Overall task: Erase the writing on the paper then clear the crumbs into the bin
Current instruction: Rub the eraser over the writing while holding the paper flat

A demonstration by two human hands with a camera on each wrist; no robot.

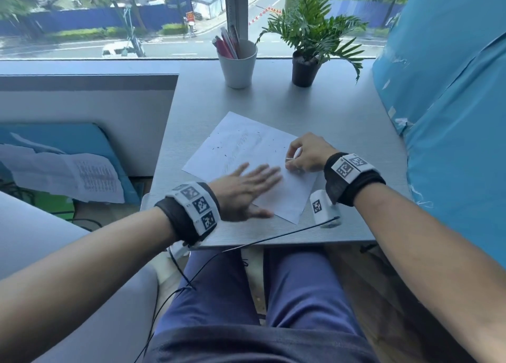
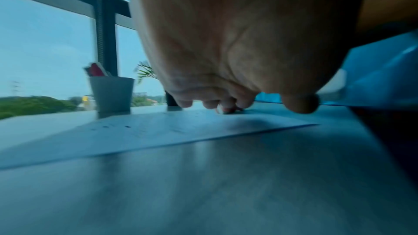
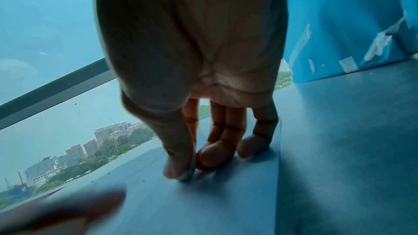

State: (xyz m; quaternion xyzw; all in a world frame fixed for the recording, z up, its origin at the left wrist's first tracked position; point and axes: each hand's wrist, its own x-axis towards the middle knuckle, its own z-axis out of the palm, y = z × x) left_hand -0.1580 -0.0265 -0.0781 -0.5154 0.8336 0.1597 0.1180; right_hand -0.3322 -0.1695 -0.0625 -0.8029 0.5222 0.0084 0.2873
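White paper (image 1: 254,157) is pinned flat by the spread left hand (image 1: 243,190); short, light strokes suit the eraser (image 3: 186,176) pinched in the right hand (image 1: 306,154).

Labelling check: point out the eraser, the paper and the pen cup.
eraser (image 3: 187,176), right wrist view, tip under thumb.
paper (image 1: 247,143), head view, bare middle.
pen cup (image 1: 237,69), head view, outer wall.

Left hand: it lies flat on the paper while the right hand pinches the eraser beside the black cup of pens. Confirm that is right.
One thing is wrong: the cup of pens is white, not black, as the head view shows. The rest holds: the left hand lies flat on the paper while the right hand pinches the eraser.
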